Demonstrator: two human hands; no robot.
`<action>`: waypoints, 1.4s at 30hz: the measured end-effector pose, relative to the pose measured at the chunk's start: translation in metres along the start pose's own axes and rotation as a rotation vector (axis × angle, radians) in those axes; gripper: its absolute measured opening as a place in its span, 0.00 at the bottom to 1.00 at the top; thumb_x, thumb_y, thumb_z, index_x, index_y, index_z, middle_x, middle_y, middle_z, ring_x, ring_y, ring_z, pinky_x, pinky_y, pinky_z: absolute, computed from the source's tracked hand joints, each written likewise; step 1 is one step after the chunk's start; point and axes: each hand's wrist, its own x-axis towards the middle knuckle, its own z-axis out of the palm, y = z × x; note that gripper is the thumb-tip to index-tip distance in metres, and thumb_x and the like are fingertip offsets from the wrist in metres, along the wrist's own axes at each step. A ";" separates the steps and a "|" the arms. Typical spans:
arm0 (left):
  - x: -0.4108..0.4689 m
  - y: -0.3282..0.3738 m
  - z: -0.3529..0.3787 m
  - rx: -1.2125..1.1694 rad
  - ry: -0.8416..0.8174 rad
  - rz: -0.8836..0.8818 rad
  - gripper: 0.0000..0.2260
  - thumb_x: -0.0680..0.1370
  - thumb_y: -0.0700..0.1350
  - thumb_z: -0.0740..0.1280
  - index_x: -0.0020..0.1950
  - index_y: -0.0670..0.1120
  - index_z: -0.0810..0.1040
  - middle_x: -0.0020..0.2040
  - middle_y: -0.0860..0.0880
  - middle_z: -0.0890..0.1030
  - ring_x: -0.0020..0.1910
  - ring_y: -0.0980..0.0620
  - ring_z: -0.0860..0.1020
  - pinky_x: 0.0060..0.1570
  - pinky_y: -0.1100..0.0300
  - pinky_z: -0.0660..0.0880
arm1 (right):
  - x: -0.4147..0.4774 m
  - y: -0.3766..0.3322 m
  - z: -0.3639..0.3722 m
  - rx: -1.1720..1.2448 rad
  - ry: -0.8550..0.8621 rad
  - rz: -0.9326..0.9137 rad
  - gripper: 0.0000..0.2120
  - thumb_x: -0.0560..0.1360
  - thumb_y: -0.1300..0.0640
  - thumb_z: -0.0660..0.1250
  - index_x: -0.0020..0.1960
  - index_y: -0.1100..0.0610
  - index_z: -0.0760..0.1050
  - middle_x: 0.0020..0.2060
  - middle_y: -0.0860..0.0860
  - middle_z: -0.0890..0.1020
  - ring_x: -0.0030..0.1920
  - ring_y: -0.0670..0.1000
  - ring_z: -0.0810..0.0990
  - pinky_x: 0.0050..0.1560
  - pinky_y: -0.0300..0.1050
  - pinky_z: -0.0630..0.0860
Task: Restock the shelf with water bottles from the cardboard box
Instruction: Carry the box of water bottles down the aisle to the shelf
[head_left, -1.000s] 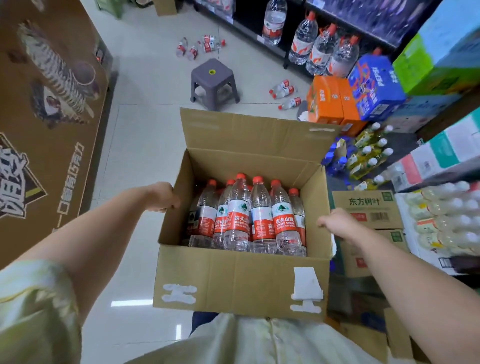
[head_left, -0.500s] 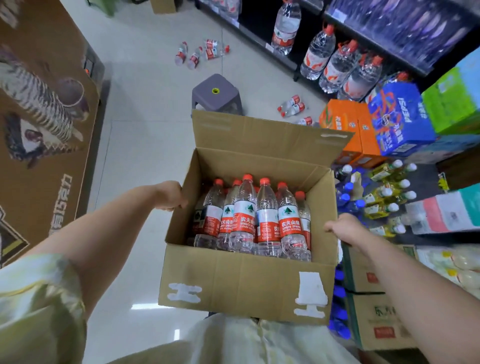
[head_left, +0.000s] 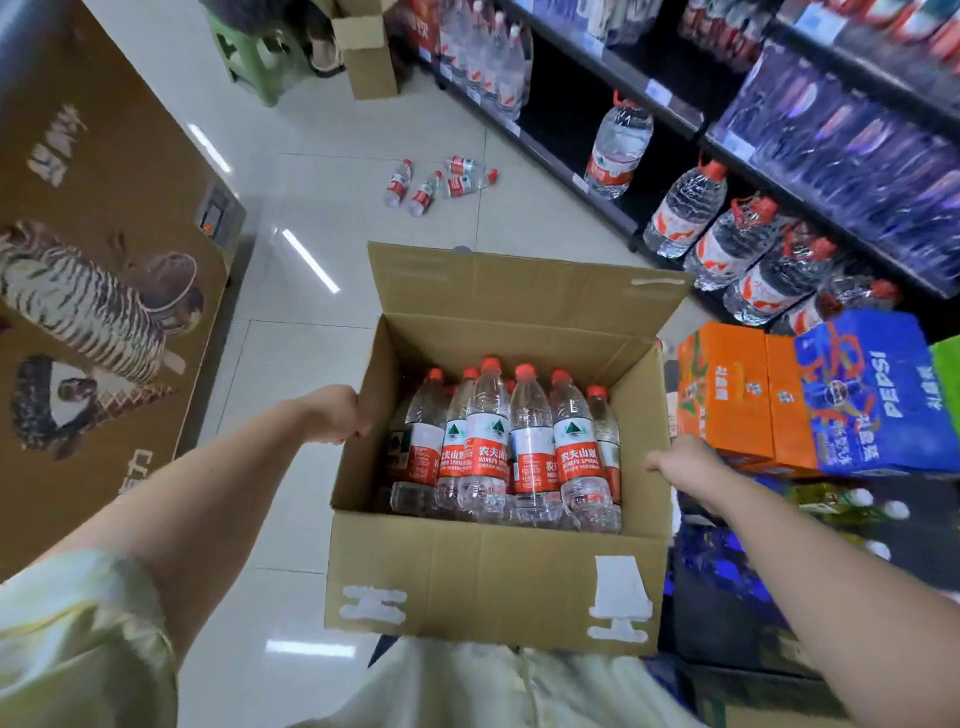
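I carry an open cardboard box (head_left: 467, 582) in front of my body, above the floor. Several red-capped water bottles (head_left: 530, 441) with red and white labels stand inside it. My left hand (head_left: 332, 413) grips the box's left wall, fingers curled round its edge. My right hand (head_left: 680, 460) holds the right wall, its fingers hidden behind the cardboard. The dark shelf (head_left: 597, 130) runs along the right, with one big water jug (head_left: 618, 148) on its lowest board.
Several small bottles (head_left: 441, 182) lie on the tiled floor ahead. Big water jugs (head_left: 727, 244) stand by the shelf foot. Orange (head_left: 732, 395) and blue Pepsi cartons (head_left: 872, 400) are stacked at right. A brown display stand (head_left: 104, 260) lines the left. A second box (head_left: 369, 52) and green stool (head_left: 260, 52) stand further off.
I have moved forward along the aisle with the box held the same way. The grey stool has dropped out of sight behind the box flap, and the shelf and jugs have come closer.
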 end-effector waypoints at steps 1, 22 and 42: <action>0.012 0.010 -0.015 -0.005 -0.001 0.005 0.09 0.75 0.43 0.67 0.35 0.43 0.77 0.33 0.45 0.78 0.32 0.48 0.75 0.35 0.59 0.72 | 0.012 -0.014 -0.011 0.003 0.003 0.002 0.11 0.73 0.58 0.68 0.38 0.60 0.68 0.33 0.54 0.70 0.34 0.53 0.68 0.31 0.45 0.61; 0.303 0.234 -0.335 0.132 -0.043 0.173 0.09 0.73 0.43 0.69 0.50 0.39 0.79 0.48 0.38 0.83 0.48 0.41 0.82 0.54 0.49 0.80 | 0.230 -0.252 -0.191 0.168 0.127 0.111 0.11 0.70 0.59 0.69 0.34 0.60 0.68 0.28 0.54 0.68 0.28 0.51 0.66 0.28 0.41 0.60; 0.455 0.446 -0.501 0.151 0.010 0.082 0.10 0.73 0.42 0.69 0.51 0.39 0.79 0.50 0.40 0.80 0.48 0.44 0.82 0.50 0.52 0.81 | 0.426 -0.385 -0.369 0.214 0.114 0.137 0.12 0.73 0.58 0.66 0.34 0.59 0.68 0.30 0.54 0.72 0.30 0.52 0.70 0.30 0.44 0.63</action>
